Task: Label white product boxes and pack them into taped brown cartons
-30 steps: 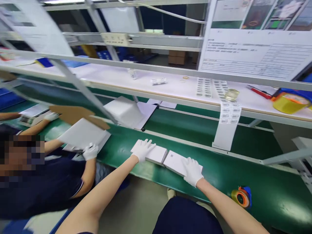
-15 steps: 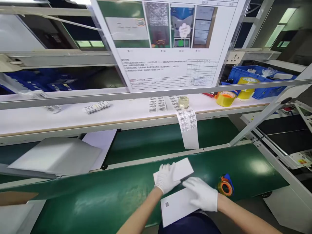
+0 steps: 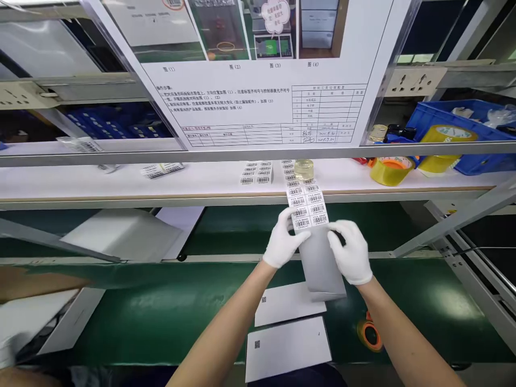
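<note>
A strip of barcode labels point(image 3: 308, 207) hangs over the front edge of the white shelf, its lower backing bare and greyish. My left hand point(image 3: 284, 237), in a white glove, pinches the strip's left side at the lowest row of labels. At the right side, my gloved right hand point(image 3: 350, 252) has thumb and fingers closed at the strip's edge, near the top of the bare backing. Below lie two flat white boxes, a farther one point(image 3: 288, 303) partly covered by the strip's end and a nearer one point(image 3: 288, 349). Each shows a small square code at its left.
A tape roll point(image 3: 370, 336) lies on the green belt point(image 3: 181, 312) beside my right forearm. A clear roll point(image 3: 303, 170) rests on the strip. Yellow tape point(image 3: 391, 171) and a blue bin point(image 3: 484, 123) stand on the shelf. At lower left, another person's blurred hand point(image 3: 7, 357) is by a carton.
Both hands have left the white boxes and moved up and forward to the label strip, which they now grip. The boxes lie released, one before the other. The view has shifted.
</note>
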A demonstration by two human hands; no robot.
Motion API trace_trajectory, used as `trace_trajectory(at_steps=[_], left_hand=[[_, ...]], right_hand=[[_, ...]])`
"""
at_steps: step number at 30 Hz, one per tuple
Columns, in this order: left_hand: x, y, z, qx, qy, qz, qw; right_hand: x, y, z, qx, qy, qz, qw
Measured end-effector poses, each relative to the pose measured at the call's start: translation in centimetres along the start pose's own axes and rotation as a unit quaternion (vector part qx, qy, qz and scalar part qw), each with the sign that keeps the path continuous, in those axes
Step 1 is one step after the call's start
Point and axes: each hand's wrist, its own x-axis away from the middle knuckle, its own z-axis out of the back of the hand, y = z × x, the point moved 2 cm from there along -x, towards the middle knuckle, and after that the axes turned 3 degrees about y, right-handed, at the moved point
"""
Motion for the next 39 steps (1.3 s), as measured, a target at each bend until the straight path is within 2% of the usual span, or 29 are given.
trace_trajectory(at_steps=[3,7,10,14,17,20,21,23,25,27,29,31,32,33,35,39], left_hand=[[-1.3,-0.2,-1.1,0.027,0.020,0.023,0.999],[-1.5,-0.1,-1.0,0.036,0.055,0.026,0.998],[-1.6,0.1,-0.8,0.045,0.060,0.022,0.997],[-2.1,0.0,-1.0,0.042,0.050,0.015,0.998],[-2.2,0.6,-0.4,0.027,0.012,0.018,0.999],[-0.4,1.6,2.1,-0.026,-0.067,0.004,0.997],[0.9,1.6,3.6,-0.057,-0.081,-0.002,0.995],[4.9,0.8,7.1,-0.125,-0.072,0.009,0.989],[10.8,-1.5,10.9,-0.180,-0.044,0.071,0.980],[18.3,-4.8,13.9,-0.217,-0.030,0.186,0.958],[26.0,-8.0,15.8,-0.225,-0.039,0.329,0.916],[32.4,-10.4,16.2,-0.161,-0.078,0.436,0.882],[34.7,-11.1,16.0,-0.113,-0.100,0.465,0.872],[36.3,-11.5,15.7,-0.067,-0.115,0.480,0.867],[37.7,-12.0,15.2,-0.012,-0.124,0.484,0.866],[36.8,-12.5,14.9,0.001,-0.112,0.464,0.879]], right_hand=[[-2.5,-0.7,-1.6,0.058,0.012,0.113,0.992],[-4.2,-0.4,-3.0,0.102,0.001,0.186,0.977],[-4.8,-0.2,-3.5,0.113,0.006,0.222,0.969],[-5.5,-0.6,-3.9,0.129,0.012,0.229,0.965],[-4.4,-1.7,-3.5,0.136,0.006,0.231,0.963],[0.3,-3.6,-2.1,0.131,0.001,0.208,0.969],[2.7,-4.4,-1.6,0.125,-0.001,0.184,0.975],[8.4,-5.9,-0.8,0.090,-0.029,0.107,0.990],[14.4,-7.0,-0.9,0.027,-0.109,-0.012,0.994],[19.9,-7.5,-2.2,-0.013,-0.207,-0.160,0.965],[24.3,-7.6,-4.3,-0.019,-0.285,-0.289,0.914],[27.2,-7.4,-6.7,-0.023,-0.336,-0.367,0.867],[28.2,-7.3,-7.9,-0.027,-0.352,-0.388,0.851],[28.9,-7.1,-9.0,-0.031,-0.362,-0.402,0.840],[29.8,-6.8,-11.0,-0.033,-0.371,-0.415,0.830],[30.8,-6.3,-13.7,-0.011,-0.371,-0.411,0.833]])
